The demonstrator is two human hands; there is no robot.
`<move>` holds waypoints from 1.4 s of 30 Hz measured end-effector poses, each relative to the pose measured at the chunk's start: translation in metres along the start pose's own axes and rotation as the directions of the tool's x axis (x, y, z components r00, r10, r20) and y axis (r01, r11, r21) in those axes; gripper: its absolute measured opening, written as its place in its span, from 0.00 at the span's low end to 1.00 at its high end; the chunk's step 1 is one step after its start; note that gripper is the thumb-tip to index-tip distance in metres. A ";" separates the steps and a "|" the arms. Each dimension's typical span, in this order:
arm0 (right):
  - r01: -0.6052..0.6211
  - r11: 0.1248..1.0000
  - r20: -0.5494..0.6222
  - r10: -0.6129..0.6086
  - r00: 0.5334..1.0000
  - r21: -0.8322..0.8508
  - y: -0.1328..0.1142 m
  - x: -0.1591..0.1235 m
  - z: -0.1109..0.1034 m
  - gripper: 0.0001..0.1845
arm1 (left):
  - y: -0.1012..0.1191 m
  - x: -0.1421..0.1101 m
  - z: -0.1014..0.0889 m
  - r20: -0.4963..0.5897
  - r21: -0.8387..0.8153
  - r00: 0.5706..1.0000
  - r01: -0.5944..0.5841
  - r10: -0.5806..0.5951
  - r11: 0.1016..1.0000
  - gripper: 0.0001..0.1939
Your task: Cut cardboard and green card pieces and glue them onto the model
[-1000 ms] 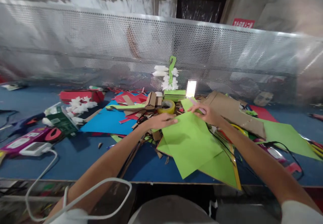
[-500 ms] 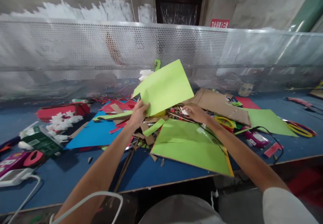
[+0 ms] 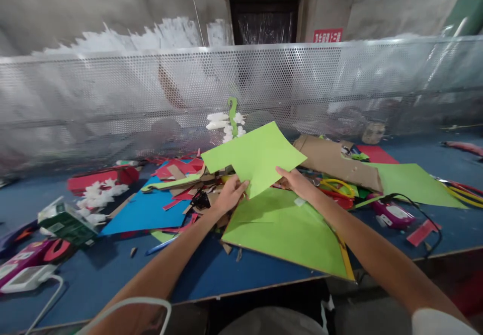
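Note:
A light green sheet of paper [image 3: 256, 156] is held tilted above the cluttered middle of the bench. My left hand [image 3: 231, 195] grips its lower left edge, thumb on the near face. At the lower right edge, my right hand [image 3: 296, 181] pinches the same sheet, its thumb showing on top and its other fingers hidden beneath. Just below both hands lies a larger green sheet-covered board [image 3: 283, 232] with a yellowish edge. A curved green strip [image 3: 173, 181] rests left of my left hand, over a blue sheet [image 3: 139, 206] and red and brown scraps.
Cut brown cardboard [image 3: 339, 161] lies to the right, near yellow-handled scissors [image 3: 339, 186] and a purple device [image 3: 392, 214]. At left stand a green box [image 3: 68, 224], white flower-like pieces [image 3: 100, 196] and a red case [image 3: 103, 179]. A perforated metal screen [image 3: 151, 93] borders the back.
The held green sheet has come lower and turned. My right hand has left the scrap pile and now grips the sheet's right side; my left hand has shifted right and down.

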State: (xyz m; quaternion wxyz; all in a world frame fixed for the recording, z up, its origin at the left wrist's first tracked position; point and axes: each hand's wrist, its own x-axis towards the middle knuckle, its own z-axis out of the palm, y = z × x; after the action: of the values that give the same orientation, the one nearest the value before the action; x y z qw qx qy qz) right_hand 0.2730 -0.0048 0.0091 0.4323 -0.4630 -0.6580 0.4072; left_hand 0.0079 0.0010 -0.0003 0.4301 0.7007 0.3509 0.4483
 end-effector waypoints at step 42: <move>-0.111 0.171 -0.016 0.480 0.877 -0.979 -0.026 -0.021 -0.118 0.26 | 0.004 0.003 -0.024 -0.127 0.028 0.991 0.043 -0.039 0.999 0.29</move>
State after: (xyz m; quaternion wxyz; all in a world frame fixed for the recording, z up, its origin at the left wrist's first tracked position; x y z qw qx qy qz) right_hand 0.3824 -0.0154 0.0639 -0.1386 -0.6807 -0.7171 0.0571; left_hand -0.0130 0.0088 0.0095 0.4053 0.6701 0.3987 0.4773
